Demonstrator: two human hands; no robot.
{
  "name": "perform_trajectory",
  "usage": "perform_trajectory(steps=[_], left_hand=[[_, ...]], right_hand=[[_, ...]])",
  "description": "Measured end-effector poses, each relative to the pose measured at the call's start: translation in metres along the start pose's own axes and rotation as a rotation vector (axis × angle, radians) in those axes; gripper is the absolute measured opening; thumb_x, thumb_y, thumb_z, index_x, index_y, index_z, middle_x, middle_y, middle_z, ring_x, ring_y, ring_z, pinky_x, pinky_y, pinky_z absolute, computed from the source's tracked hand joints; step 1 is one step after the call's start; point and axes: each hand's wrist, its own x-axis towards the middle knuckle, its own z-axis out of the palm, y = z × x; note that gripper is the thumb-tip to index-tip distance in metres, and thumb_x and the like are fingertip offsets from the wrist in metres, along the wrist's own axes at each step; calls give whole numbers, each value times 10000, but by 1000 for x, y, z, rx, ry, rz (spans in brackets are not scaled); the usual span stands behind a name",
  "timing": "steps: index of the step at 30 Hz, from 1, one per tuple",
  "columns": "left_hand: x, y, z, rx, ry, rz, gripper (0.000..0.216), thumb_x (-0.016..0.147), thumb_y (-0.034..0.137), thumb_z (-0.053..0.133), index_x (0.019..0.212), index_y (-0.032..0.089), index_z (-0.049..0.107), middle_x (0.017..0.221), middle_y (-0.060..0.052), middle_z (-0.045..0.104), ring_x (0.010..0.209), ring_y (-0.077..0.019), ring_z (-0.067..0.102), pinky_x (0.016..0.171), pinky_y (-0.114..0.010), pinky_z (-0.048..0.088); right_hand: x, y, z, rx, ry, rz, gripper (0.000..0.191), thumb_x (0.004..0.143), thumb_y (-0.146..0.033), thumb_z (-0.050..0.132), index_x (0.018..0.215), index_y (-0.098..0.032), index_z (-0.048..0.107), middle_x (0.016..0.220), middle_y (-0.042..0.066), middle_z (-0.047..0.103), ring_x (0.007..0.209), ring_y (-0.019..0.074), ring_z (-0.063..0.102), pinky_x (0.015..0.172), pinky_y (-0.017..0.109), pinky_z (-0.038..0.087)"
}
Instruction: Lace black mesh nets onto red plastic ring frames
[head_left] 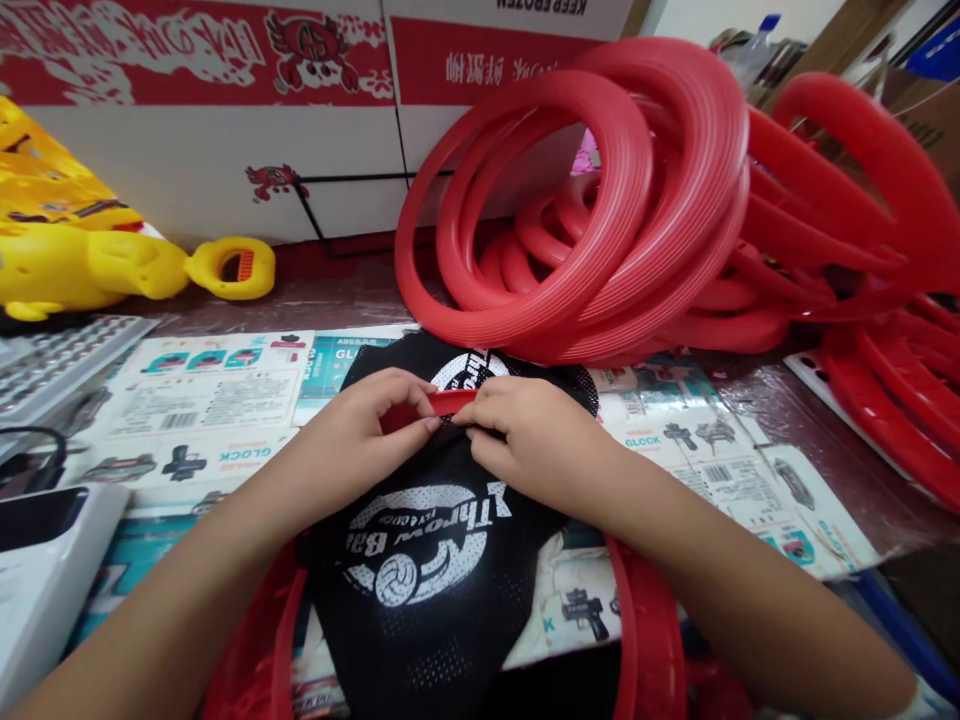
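A black mesh fabric [442, 650] with white "Throw Ball" lettering lies over a red plastic ring [649, 630] in front of me. At the ring's far side, a short stretch of red rim shows between my two hands. My left hand [379, 420] pinches the fabric edge there with thumb and forefinger. Close beside it, my right hand [521, 425] grips the same fabric edge, fingertips curled in towards the rim. More of the printed mesh spreads out beyond the hands. The fabric and my forearms hide much of the ring.
Several red rings [637, 210] are piled at the back right, with more red parts [900, 400] beyond. Printed card sheets [217, 390] cover the table. A yellow plastic toy [135, 265], a white device [60, 570] and a white printed carton [187, 150] stand to the left and behind.
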Motion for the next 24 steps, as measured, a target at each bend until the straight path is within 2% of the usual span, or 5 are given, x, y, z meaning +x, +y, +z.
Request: perform_trajectory(steps=[16,24], left_hand=[[0,7,5,148,69,47,104,811,249,509,736,209,570,924,-13,581,826,-179,539,706,-311,415],[2,9,9,192,80,58,126,811,254,479,728,196,553,934,-47,572,857,-201,550,758,-353,435]], right_hand=[[0,-2,2,-166,-41,-33,208,834,-137,514,860,-145,720,804,51,593,720,152,510,632,282,328],[-5,-5,10,-281,-18,-42,210,861,-126,487,873,-128,696,810,70,589,764,191,545,611,304,337]])
